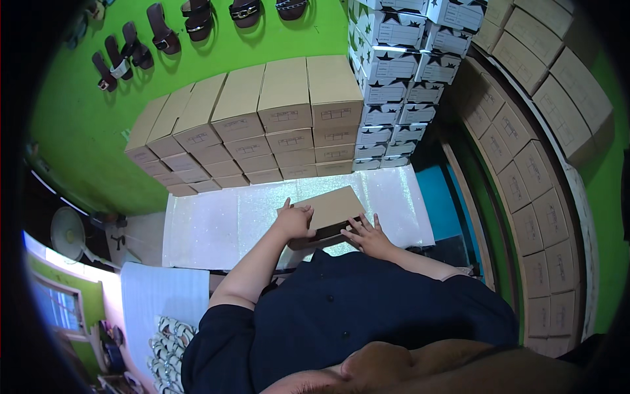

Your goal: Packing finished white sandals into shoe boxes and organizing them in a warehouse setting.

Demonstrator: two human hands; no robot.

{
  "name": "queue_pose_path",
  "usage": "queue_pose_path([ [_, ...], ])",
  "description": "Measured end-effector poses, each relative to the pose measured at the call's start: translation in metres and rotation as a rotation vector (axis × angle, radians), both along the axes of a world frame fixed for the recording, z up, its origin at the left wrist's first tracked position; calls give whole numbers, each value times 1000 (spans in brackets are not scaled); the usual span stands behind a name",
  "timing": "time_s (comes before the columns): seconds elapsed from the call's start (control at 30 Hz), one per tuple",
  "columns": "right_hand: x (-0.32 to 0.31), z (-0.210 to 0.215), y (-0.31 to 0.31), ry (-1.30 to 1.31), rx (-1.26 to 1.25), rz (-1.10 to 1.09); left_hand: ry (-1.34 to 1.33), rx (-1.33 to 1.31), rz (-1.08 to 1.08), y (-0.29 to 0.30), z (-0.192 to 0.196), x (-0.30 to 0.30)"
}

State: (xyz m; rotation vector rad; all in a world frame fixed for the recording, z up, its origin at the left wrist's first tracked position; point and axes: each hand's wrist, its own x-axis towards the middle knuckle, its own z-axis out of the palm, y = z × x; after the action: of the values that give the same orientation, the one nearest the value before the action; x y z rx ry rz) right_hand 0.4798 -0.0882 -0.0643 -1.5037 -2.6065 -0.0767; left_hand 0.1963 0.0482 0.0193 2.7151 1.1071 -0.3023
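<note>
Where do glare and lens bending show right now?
Head view: glints on the white tablecloth; bright window at lower left; stacked boxes at right curve with the fisheye; corners go black; left hand, right hand and handled box look reasonably sharp.

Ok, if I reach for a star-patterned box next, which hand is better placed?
Probably your right hand: it's at the right end of the tan box before you, nearer the star-patterned boxes. Your left hand is at the opposite end, farther across.
</note>
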Motion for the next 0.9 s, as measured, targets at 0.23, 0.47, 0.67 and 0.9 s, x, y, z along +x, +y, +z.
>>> queue_pose_path([
  [0.23,0,-11,1,38,50,-19,-19,-69,173,37,76,-1],
  [0.47,-6,1,5,47,-46,2,-88,715,276,56,-9,-28],
  [0.67,-6,20,19,127,-119,39,-157,123,426,2,-35,-28],
  [0.9,0,54,64,59,-109,-296,-43,33,323,-8,-34,-46],
])
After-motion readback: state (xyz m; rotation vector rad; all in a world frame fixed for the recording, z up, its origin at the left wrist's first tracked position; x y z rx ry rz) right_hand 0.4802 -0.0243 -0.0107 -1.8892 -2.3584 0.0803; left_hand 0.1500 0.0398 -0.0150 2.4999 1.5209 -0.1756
